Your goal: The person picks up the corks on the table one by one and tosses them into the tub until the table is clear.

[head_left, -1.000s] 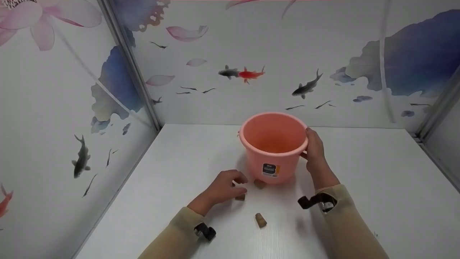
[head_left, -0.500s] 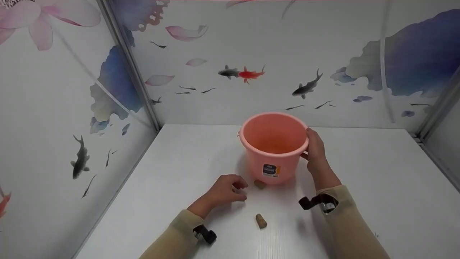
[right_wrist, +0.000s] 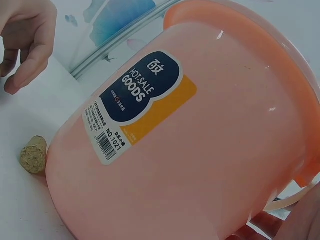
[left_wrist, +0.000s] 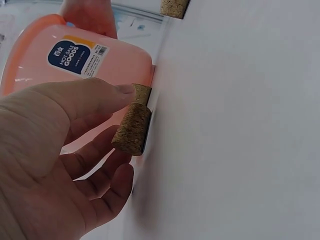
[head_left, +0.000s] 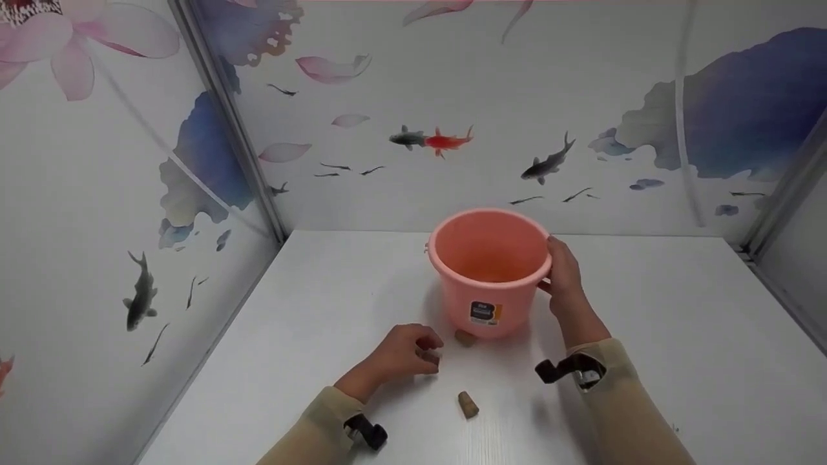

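In the head view my left hand (head_left: 400,355) has its thumb and fingers around a cork (left_wrist: 132,129). The thumb and fingertips stand apart, close over the white table. Seen from the left wrist, this cork has its side along the tabletop, thumb at one end and curled fingers behind it. A second cork (right_wrist: 34,155) lies against the foot of a pink plastic bucket (head_left: 491,303). My right hand (head_left: 564,274) grips the bucket by its rim on the right, fingers partly hidden behind it. A third cork (head_left: 468,405) lies nearer me, between my forearms.
The white table (head_left: 336,278) runs back to a wall (head_left: 465,181) printed with fish and lotus petals. Another printed panel (head_left: 77,245) rises on the left. A label (right_wrist: 142,102) is on the bucket's front. Straps with small cameras sit on both wrists.
My left hand has drawn slightly towards me, its thumb and fingertips spreading a little around the cork. The right hand keeps its grip on the bucket. The head view has shifted slightly.
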A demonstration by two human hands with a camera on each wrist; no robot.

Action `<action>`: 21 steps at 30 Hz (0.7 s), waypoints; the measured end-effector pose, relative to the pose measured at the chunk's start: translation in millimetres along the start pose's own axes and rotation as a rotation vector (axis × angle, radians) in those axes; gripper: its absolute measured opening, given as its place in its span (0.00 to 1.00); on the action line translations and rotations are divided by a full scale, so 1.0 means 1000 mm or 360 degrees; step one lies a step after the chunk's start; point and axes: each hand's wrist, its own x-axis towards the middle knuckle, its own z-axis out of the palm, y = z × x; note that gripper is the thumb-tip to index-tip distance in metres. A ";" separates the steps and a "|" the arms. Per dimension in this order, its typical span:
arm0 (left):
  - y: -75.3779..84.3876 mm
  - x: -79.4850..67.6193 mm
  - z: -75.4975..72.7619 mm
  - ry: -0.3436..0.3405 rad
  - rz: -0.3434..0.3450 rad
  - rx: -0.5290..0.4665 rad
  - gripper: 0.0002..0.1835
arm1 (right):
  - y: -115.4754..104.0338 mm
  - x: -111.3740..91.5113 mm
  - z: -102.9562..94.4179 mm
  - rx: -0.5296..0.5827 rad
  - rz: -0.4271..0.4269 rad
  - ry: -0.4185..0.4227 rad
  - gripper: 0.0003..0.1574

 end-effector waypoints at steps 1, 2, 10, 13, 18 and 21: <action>0.000 0.000 0.000 -0.0002 -0.0004 0.0004 0.17 | 0.000 0.000 0.000 0.0000 -0.0002 0.0001 0.35; 0.000 0.000 0.001 -0.0004 -0.0006 0.0012 0.16 | 0.000 0.000 0.000 0.0004 -0.0006 0.0001 0.35; -0.003 0.000 0.000 -0.0041 0.0037 0.0106 0.14 | 0.003 -0.001 -0.003 0.0044 -0.0024 -0.0030 0.38; -0.004 0.001 0.000 -0.0054 0.0036 0.0132 0.13 | 0.003 -0.002 -0.003 0.0058 -0.0027 -0.0034 0.38; -0.004 0.001 0.000 -0.0058 0.0012 0.0162 0.11 | 0.002 -0.003 -0.003 0.0051 -0.0031 -0.0030 0.37; -0.003 0.002 0.000 -0.0055 0.0009 0.0187 0.10 | 0.002 -0.004 -0.003 0.0049 -0.0036 -0.0021 0.37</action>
